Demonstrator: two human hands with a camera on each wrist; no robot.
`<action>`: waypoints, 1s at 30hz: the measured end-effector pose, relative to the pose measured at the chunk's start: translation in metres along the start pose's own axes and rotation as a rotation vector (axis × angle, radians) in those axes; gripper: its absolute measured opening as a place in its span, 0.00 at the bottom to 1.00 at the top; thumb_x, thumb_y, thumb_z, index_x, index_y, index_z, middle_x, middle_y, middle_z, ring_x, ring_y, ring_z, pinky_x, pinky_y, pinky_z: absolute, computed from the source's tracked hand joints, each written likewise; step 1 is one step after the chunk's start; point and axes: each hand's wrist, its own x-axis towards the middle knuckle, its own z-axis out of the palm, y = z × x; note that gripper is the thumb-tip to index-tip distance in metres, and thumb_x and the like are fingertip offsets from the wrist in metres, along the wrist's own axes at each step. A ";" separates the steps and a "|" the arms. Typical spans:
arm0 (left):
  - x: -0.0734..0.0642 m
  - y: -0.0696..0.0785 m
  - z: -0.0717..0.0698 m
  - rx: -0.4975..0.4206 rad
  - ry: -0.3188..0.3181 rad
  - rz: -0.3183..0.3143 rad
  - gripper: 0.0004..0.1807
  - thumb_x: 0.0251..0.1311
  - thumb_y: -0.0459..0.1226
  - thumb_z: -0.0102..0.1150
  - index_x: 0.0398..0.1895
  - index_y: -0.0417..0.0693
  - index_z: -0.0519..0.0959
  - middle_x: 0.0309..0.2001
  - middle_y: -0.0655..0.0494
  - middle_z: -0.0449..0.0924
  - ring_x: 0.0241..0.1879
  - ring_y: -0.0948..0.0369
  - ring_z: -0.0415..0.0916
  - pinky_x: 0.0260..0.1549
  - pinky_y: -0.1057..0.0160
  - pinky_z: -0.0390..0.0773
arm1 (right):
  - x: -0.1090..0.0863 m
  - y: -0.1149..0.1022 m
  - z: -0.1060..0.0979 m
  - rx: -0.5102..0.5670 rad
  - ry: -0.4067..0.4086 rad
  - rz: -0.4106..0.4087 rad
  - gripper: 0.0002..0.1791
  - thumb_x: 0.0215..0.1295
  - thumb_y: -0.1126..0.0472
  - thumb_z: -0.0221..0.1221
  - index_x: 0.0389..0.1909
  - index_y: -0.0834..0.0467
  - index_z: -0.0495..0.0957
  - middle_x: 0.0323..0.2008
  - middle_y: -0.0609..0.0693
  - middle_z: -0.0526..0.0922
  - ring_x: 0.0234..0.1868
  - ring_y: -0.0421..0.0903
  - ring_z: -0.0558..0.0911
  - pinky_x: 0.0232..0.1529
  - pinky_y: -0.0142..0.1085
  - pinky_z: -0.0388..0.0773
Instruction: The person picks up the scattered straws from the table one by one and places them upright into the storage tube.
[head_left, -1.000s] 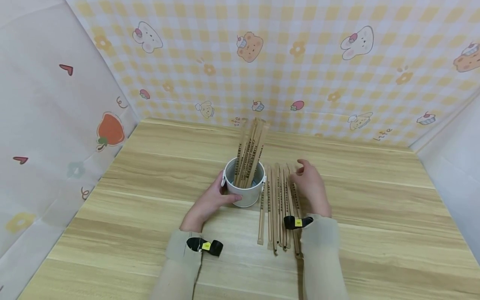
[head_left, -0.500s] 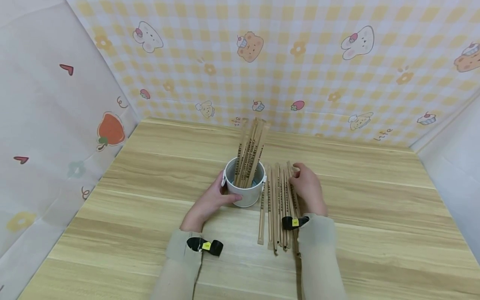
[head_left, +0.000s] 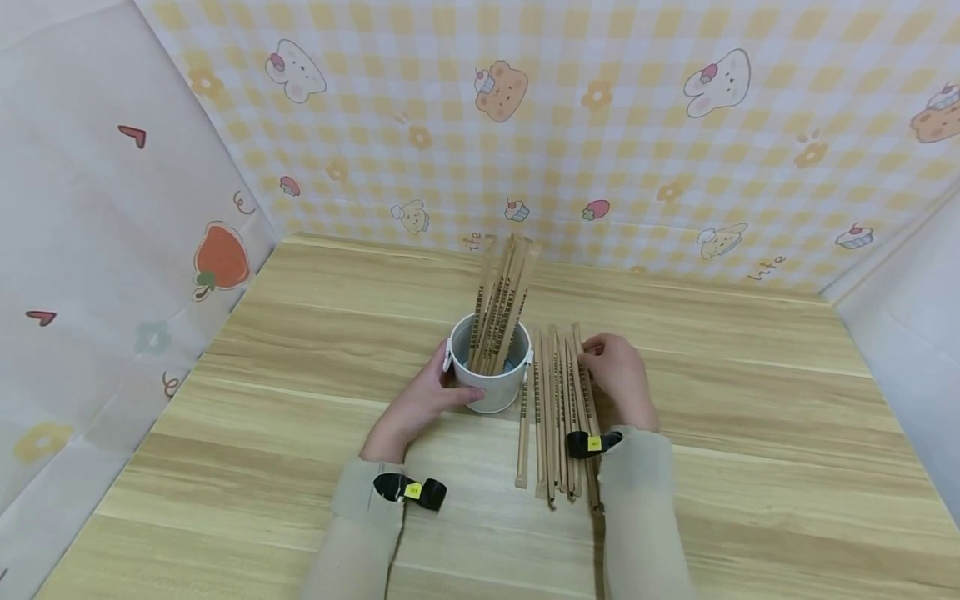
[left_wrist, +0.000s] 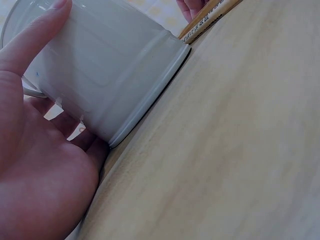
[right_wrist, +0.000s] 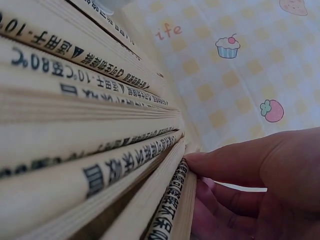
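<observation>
A small white metal bucket (head_left: 491,395) stands upright on the table, holding a bundle of paper-wrapped straws (head_left: 498,312) that lean toward the back. My left hand (head_left: 422,403) grips the bucket from the left, thumb across its front and fingers behind it. To the right of the bucket lies a row of more wrapped straws (head_left: 552,417), side by side. My right hand (head_left: 621,375) pinches the rightmost straw (right_wrist: 172,205) near its far end; in the right wrist view the thumb (right_wrist: 220,160) presses on its wrapper, the other fingers at its outer side.
The wooden table (head_left: 750,417) reaches back to a yellow-and-white checked cloth (head_left: 600,125) with cartoon prints. A pale cloth (head_left: 90,208) hangs along the left side, and another (head_left: 922,333) along the right.
My right hand has come a little nearer and lower, from lifted fingers beside the row to a pinch on the outermost straw. The left hand and bucket stay in place.
</observation>
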 end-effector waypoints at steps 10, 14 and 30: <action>-0.001 0.001 0.000 0.007 0.005 -0.004 0.50 0.44 0.32 0.66 0.68 0.55 0.47 0.66 0.52 0.51 0.64 0.54 0.49 0.61 0.56 0.50 | 0.000 0.003 -0.002 0.046 -0.010 0.008 0.15 0.60 0.59 0.54 0.46 0.62 0.73 0.38 0.57 0.77 0.25 0.46 0.78 0.27 0.36 0.75; -0.001 0.001 0.000 0.007 0.005 -0.007 0.50 0.44 0.32 0.66 0.68 0.56 0.47 0.66 0.52 0.51 0.64 0.54 0.49 0.61 0.56 0.50 | -0.003 0.003 -0.007 0.048 0.008 -0.002 0.15 0.61 0.60 0.52 0.47 0.62 0.73 0.38 0.57 0.78 0.24 0.45 0.78 0.28 0.37 0.75; -0.001 0.001 0.001 -0.014 0.006 0.002 0.48 0.44 0.30 0.65 0.67 0.56 0.49 0.65 0.55 0.52 0.64 0.56 0.49 0.61 0.56 0.48 | -0.025 -0.033 -0.044 0.216 0.207 -0.093 0.12 0.61 0.60 0.54 0.43 0.61 0.73 0.35 0.55 0.76 0.29 0.48 0.79 0.26 0.36 0.79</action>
